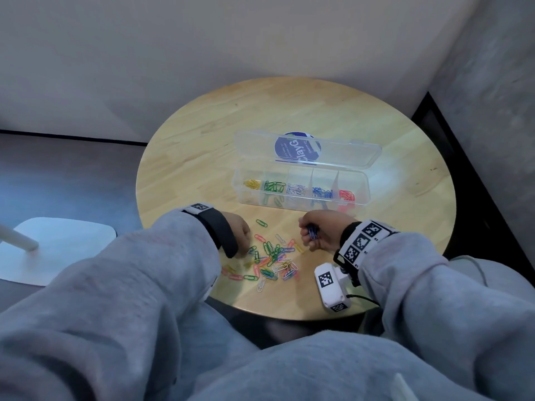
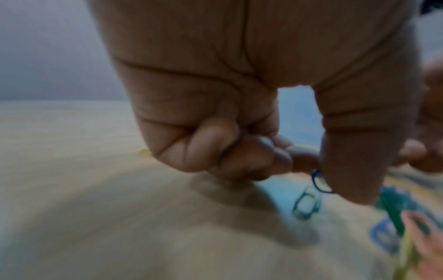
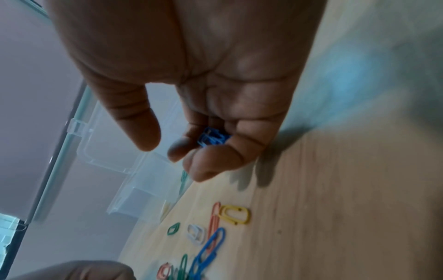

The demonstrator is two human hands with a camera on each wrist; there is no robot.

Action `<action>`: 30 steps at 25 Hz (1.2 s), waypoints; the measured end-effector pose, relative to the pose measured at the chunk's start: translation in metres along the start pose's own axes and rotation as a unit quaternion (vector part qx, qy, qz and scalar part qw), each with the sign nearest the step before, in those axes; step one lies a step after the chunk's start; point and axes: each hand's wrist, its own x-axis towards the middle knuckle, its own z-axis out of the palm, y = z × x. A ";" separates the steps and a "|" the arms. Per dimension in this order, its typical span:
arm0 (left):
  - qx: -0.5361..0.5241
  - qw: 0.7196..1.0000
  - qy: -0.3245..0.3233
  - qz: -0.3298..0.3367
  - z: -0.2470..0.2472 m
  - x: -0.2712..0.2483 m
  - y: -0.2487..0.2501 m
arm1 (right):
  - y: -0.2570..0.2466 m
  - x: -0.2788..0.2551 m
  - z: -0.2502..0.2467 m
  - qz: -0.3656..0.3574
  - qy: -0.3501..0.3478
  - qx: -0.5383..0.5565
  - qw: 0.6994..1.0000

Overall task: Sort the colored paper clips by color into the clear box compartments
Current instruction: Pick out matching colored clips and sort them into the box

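Observation:
A clear box (image 1: 365,189) stands on the round wooden table (image 1: 202,157), its lid (image 1: 254,146) open behind. From left to right its compartments hold yellow, green, white, blue and red clips. A mixed pile of paper clips (image 1: 272,260) lies in front, between my hands. My left hand (image 1: 241,234) is at the pile's left edge, fingers curled, thumb and finger pinching one blue clip (image 2: 317,182). My right hand (image 1: 314,233) hovers just right of the pile, fingers curled round a small bunch of blue clips (image 3: 213,137).
A lone green clip (image 1: 261,223) lies between the pile and the box. A white wrist camera block (image 1: 333,287) sits near the table's front edge. A white stool base (image 1: 58,247) is on the floor at left. Walls close in behind and to the right.

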 end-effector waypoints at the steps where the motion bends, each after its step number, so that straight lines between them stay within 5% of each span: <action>1: -0.048 0.999 -0.003 0.014 -0.001 -0.002 -0.002 | 0.000 0.001 0.001 -0.004 0.001 -0.010 1.000; 5: -0.205 0.977 -0.005 0.058 -0.005 -0.008 -0.007 | 0.000 0.000 0.002 -0.033 0.005 -0.057 0.998; 13: -0.382 0.921 0.067 -0.025 -0.003 -0.014 0.002 | 0.006 -0.015 0.009 -0.088 0.032 -0.203 0.975; 16: -0.399 0.913 0.068 -0.042 -0.006 -0.016 0.008 | 0.005 -0.017 0.012 -0.106 0.062 -0.373 0.920; 23: -0.261 0.962 0.082 -0.017 -0.006 -0.016 0.018 | 0.011 -0.015 0.024 -0.141 0.088 -0.530 0.832; 30: -0.077 0.991 0.084 0.065 0.001 -0.020 0.031 | 0.011 -0.014 0.027 -0.152 0.094 -0.581 0.794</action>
